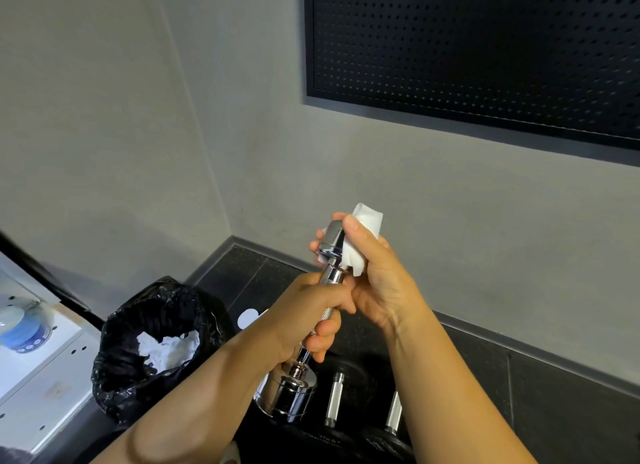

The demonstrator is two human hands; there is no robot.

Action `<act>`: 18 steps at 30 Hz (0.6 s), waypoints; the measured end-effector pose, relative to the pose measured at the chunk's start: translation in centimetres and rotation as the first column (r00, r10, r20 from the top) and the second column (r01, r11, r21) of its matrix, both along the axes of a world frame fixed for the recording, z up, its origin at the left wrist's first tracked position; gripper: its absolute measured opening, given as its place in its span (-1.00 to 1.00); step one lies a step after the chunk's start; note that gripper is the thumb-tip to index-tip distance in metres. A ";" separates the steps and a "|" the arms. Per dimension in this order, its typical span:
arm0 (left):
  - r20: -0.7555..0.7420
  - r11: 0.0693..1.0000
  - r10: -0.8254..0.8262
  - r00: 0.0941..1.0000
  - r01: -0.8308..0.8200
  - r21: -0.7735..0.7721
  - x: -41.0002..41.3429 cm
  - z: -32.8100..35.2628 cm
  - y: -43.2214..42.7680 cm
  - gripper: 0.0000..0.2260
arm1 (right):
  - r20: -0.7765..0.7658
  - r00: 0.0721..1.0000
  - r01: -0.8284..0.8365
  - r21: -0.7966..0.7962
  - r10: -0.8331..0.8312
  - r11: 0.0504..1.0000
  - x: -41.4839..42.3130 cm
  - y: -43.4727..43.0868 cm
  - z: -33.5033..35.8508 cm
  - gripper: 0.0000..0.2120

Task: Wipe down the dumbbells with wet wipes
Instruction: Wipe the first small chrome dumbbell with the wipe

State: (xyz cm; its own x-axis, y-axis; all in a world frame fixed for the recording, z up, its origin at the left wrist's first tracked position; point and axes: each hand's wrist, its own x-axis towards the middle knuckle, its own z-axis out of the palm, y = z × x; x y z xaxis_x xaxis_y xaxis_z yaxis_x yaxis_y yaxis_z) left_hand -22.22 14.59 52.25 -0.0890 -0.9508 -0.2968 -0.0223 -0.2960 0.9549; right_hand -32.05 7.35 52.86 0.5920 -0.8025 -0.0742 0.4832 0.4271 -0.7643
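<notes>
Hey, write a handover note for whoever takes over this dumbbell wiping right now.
Left hand grips the chrome dumbbell by its knurled handle, tilted upright.
Right hand wraps a white wet wipe round the upper head.
Done: crumpled wipes lie in the black bin bag.
Left: likely this dumbbell's lower head. Whether the floor dumbbells are wiped, cannot tell.

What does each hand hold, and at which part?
The left hand grips the dumbbell by its handle. The right hand holds a wipe around its upper head.
</notes>
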 end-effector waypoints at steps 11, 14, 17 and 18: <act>0.116 1.000 0.013 0.993 -0.016 0.019 0.4 -0.7 0.8 -0.60 | 0.069 0.977 -0.205 0.079 0.200 0.976 -1.8 0.1 -0.8 -0.61; 0.210 0.999 0.036 0.977 -0.041 0.017 0.1 -0.8 1.0 -0.58 | -0.105 0.966 -0.233 0.060 0.238 0.971 -1.9 -0.1 0.4 -0.67; 0.281 0.996 0.080 0.956 -0.084 0.001 -0.2 -1.1 1.0 -0.71 | -0.286 0.916 -0.263 0.100 0.281 0.959 -1.7 -0.8 1.6 -0.66; 0.290 0.995 0.094 0.952 -0.096 -0.005 -0.3 -1.2 0.9 -0.76 | -0.319 0.903 -0.264 0.117 0.289 0.957 -1.6 -1.0 1.9 -0.67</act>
